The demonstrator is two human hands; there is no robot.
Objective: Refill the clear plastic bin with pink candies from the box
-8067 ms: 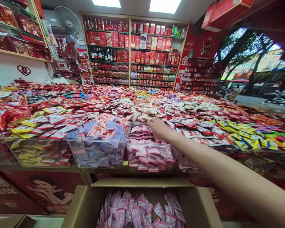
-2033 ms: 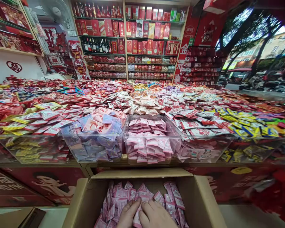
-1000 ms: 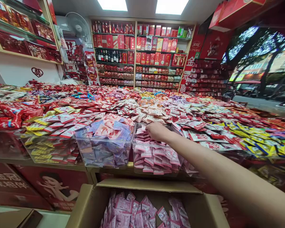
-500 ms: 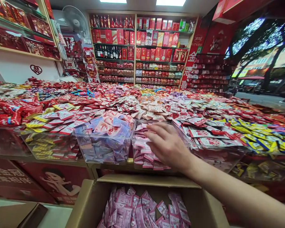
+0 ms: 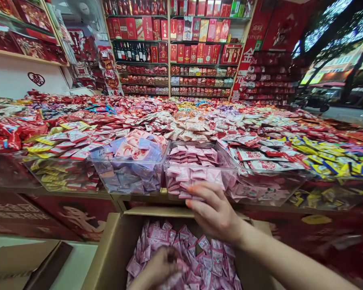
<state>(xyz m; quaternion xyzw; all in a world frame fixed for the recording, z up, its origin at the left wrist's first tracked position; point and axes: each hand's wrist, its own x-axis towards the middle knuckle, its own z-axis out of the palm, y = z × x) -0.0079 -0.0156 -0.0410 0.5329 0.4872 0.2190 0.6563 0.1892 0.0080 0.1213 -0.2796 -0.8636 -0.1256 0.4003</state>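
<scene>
Small pink candy packets fill the open cardboard box at the bottom of the view. My left hand reaches down among them; motion smears its curled fingers, and whether a packet is in them cannot be made out. Above the box's far edge is my right hand, its fingers stretched forward and holding nothing visible. Just beyond it stands a clear plastic bin with more pink packets stacked in rows. The fingertips of that hand overlap the bin's lower front in view; contact cannot be judged.
Left of that bin, another clear bin holds purple and pink packets. Red and white packets lie to its right, then yellow and blue ones. A second cardboard box sits at lower left. Shelves of red boxes stand behind.
My right hand has drawn back from over the pink packets in the bin, down toward the box. My left hand has come into view inside the box. The view has tilted downward.
</scene>
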